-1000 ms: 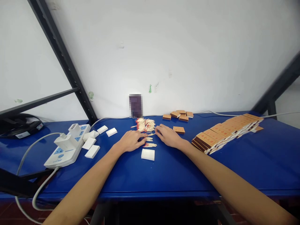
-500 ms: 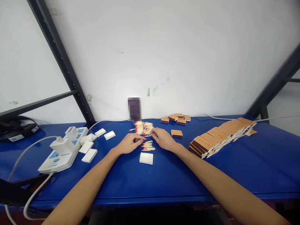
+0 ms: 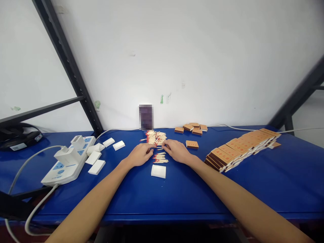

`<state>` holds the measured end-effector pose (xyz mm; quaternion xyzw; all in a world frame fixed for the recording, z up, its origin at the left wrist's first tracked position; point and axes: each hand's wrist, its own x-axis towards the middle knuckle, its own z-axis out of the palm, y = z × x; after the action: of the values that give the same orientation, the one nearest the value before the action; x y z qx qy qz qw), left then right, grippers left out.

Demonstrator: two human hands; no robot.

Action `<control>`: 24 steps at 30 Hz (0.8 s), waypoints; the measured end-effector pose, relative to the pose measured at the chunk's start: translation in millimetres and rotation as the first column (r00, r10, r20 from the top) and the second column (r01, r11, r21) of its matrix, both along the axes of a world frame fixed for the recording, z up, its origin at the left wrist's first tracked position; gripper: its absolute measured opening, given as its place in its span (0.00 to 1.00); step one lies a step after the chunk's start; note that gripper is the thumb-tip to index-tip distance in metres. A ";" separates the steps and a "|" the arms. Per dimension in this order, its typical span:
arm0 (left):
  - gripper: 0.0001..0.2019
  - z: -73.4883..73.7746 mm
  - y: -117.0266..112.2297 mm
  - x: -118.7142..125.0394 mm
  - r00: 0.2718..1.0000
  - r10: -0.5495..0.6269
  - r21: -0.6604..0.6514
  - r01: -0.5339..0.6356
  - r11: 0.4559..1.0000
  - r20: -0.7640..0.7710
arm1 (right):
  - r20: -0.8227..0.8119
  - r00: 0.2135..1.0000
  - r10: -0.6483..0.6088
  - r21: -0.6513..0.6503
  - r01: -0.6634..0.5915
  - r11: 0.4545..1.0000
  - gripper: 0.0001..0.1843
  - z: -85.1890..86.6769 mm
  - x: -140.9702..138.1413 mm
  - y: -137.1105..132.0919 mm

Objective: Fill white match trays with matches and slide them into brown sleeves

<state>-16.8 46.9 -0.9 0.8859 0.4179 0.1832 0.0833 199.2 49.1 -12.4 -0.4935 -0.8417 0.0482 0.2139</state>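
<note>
My left hand and my right hand rest on the blue table, palms down, on either side of a small bundle of red-tipped matches. Both hands have their fingers curled at the matches, fingertips close together; what they pinch is too small to make out. A larger heap of matches lies just beyond the hands. A white inner matchbox tray sits right in front of the bundle, nearer to me.
Several white trays lie at the left beside a white power strip with a grey cable. Brown matchbox sleeves lie in a long overlapping row at the right, with a few more near the wall.
Both hands have drawn slightly closer together around the small bundle of matches. The view shifted a little; nothing else on the table moved.
</note>
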 end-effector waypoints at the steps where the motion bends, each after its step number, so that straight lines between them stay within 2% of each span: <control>1: 0.17 0.1 -0.3 0.1 1.000 -0.005 -0.001 0.005 1.000 -0.004 | 0.007 1.000 -0.006 -0.001 0.006 1.000 0.09 0.3 -0.3 -0.6; 6: 0.16 0.8 -1.9 0.4 0.999 -0.032 -0.002 0.032 0.999 -0.004 | 0.008 0.999 -0.038 -0.004 0.038 0.999 0.08 1.7 -1.5 -3.2; 10: 0.16 0.6 -2.0 -0.1 1.000 -0.019 0.003 0.019 1.000 0.016 | -0.053 0.998 -0.029 0.004 0.029 1.000 0.12 0.5 -1.0 -1.9; 14: 0.15 0.4 -1.1 0.0 1.000 -0.009 0.000 0.009 1.000 -0.005 | -0.045 0.997 -0.055 -0.010 0.055 0.998 0.14 -0.7 -1.9 1.9; 24: 0.16 -0.7 1.8 -0.1 1.000 -0.011 0.020 0.012 1.000 -0.028 | -0.022 0.996 -0.083 -0.005 0.083 0.997 0.12 -0.5 -2.4 5.2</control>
<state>-16.9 48.7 -1.7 0.8917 0.4119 0.1745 0.0694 196.8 54.3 -12.9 -0.5278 -0.8179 0.0464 0.2243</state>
